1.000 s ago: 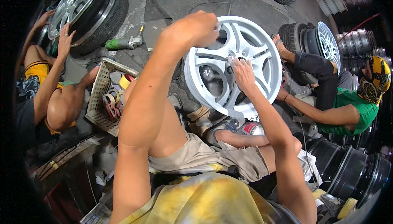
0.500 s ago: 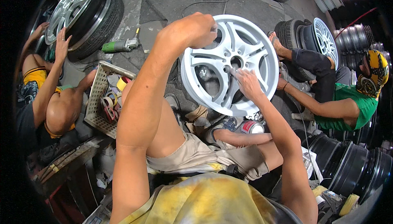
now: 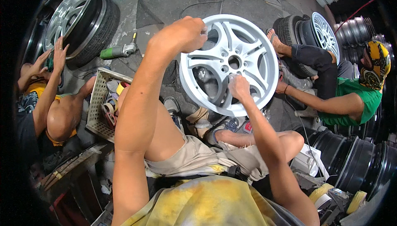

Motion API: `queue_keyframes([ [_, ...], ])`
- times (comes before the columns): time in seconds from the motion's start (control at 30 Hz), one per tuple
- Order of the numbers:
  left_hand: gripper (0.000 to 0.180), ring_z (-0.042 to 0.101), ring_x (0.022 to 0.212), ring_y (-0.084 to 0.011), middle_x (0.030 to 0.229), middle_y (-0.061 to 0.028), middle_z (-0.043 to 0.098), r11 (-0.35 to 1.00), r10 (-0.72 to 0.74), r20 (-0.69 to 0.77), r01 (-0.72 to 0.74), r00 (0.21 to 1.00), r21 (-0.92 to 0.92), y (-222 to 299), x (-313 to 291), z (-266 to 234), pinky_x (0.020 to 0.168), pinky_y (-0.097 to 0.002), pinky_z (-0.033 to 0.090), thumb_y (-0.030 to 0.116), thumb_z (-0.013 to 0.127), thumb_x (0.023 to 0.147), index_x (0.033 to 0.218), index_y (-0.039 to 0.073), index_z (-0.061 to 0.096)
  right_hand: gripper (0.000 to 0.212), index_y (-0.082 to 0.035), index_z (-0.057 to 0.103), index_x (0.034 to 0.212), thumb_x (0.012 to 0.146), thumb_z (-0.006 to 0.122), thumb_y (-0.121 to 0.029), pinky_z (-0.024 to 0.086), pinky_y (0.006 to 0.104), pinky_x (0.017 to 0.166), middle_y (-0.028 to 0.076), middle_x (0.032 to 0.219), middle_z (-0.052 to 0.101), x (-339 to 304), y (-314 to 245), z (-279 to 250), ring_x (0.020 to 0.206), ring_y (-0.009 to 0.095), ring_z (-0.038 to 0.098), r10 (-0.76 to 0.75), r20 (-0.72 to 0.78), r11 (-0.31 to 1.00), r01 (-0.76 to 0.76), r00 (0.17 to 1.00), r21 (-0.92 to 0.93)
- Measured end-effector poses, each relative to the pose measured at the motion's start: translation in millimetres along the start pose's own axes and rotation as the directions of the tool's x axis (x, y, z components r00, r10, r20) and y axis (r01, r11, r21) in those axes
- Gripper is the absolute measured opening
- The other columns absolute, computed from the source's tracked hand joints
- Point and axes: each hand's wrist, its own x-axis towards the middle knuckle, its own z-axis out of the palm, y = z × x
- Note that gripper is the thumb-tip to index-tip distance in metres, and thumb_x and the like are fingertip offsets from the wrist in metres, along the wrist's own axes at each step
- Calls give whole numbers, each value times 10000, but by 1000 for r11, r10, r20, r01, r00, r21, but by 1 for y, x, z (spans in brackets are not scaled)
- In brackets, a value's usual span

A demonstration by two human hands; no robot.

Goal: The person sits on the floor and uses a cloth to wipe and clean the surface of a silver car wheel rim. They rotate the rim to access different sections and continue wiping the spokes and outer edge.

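Note:
A pale silver-white alloy wheel rim point(image 3: 271, 66) with paired spokes and a round centre hole lies tilted in front of my legs. My left hand point(image 3: 191, 35) curls over its upper left edge, with the fingertips dusty and partly hidden. Just below the centre hole, my right hand point(image 3: 239, 87) rests on a lower spoke, its fingers bent and pressed together. Whatever may be under those fingers does not show. Pale dust coats the right fingertips.
A plastic basket point(image 3: 94, 109) with tape rolls stands at left, beyond it a green angle grinder point(image 3: 118, 51). Co-workers sit on both sides, one by a tyre point(image 3: 101, 31), the other in a green shirt point(image 3: 357, 102). Dark wheel rims point(image 3: 345, 162) stack at lower right.
My right hand has slid from beside the centre hole down onto the lower spoke, its fingers now more bent. My left hand stays at the rim's edge. The left co-worker's hands have lowered.

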Motion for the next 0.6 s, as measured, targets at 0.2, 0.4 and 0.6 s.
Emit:
queue_keyframes([
  [0.2,315,688,949,-383,1004,-217,719,999,-39,17,40,999,-17,-1,-5,-4,851,-464,534,265,593,955,1170,61,700,260,-11,730,889,865,542,-189,547,500,845,198,972,727,17,16,-23,933,420,692,-188,284,969,131,940,207],
  [0.4,298,689,893,-385,1001,-222,720,1000,10,-37,-10,999,-14,-5,-8,-3,832,-458,535,242,588,961,1159,51,702,266,-7,729,874,870,538,-192,536,510,850,220,946,725,12,7,11,940,435,684,58,-58,990,-50,997,134],
  [0.6,299,698,884,-373,1001,-228,723,999,35,-47,-36,998,-19,-3,-3,-1,837,-453,538,237,587,963,1156,44,709,280,25,726,804,884,549,-177,516,457,701,239,814,698,24,37,-14,733,351,633,-308,209,923,238,928,302],
])
